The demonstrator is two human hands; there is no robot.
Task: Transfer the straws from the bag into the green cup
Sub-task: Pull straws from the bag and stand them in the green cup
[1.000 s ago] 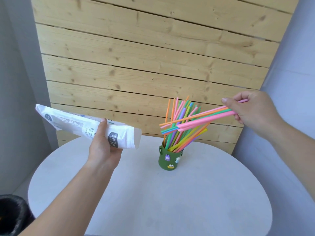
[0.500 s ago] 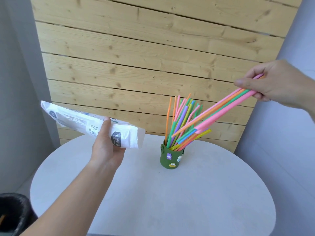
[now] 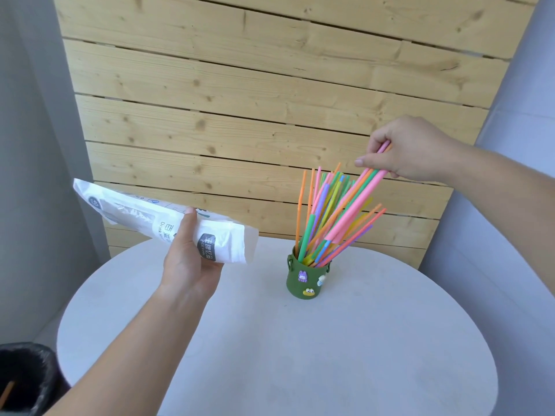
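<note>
Fingers (image 3: 365, 160) of right hand (image 3: 411, 148) pinch straws (image 3: 357, 199) above green cup (image 3: 303, 277), mid table (image 3: 330, 355) — left hand (image 3: 189, 265) grips bag (image 3: 135, 217).

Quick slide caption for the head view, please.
Right hand holds a straw bunch angled above the green cup; left hand grips the white straw bag.

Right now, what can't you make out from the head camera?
Head view only:
Bag contents: white crumpled film and the left hand hide any remaining straws.
Lower ends of the held straws in the right hand: lost among those in the green cup.
Black bin: cut off at bottom-left edge.
</note>
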